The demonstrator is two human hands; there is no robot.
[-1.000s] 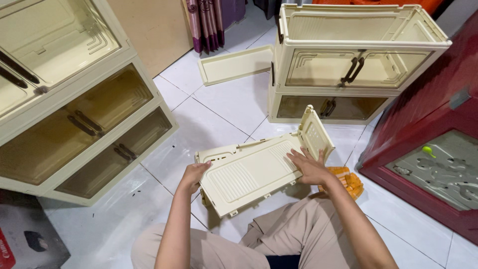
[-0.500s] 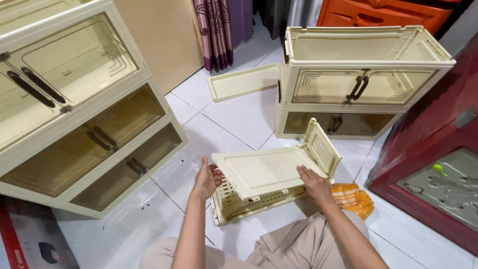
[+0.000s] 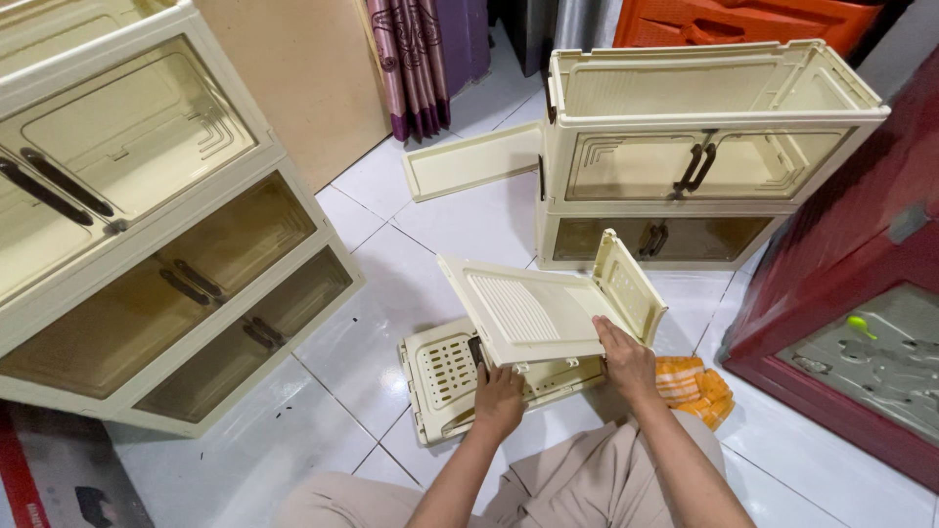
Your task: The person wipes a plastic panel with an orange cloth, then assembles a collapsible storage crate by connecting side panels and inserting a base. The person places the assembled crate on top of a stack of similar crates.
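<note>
White tiled floor carries everything here. Biggest thing: tall cream stacking cabinet w/ smoky see-through doors and dark handles, along the floor's left edge, seen tilted from above. Next, a 2-tier cream cabinet of the same kind near the far right, top open, dark handles on both fronts; a loose cream panel leans flat by its left side, touching it. Dark red cabinet fills the right edge, small green bit on its grey inset. Orange crate at the far edge behind the 2-tier unit; purple curtain and a tan board at the back.

Centre, in front of the person: a folded cream storage-box unit lying on the tiles, perforated side panel showing. Its ribbed lid panel is raised off it, tilted up toward the 2-tier cabinet, w/ a smaller end flap standing up at its right end.

Left hand sits at the near edge of the raised panel, fingers curled onto the frame under it – prob. gripping, thumb partly hidden. Right hand clasps the panel's near right corner, fingers wrapped under, beside the flap.

Orange-yellow cloth on the floor just right of the right wrist. Person's beige trousers at the near edge.
</note>
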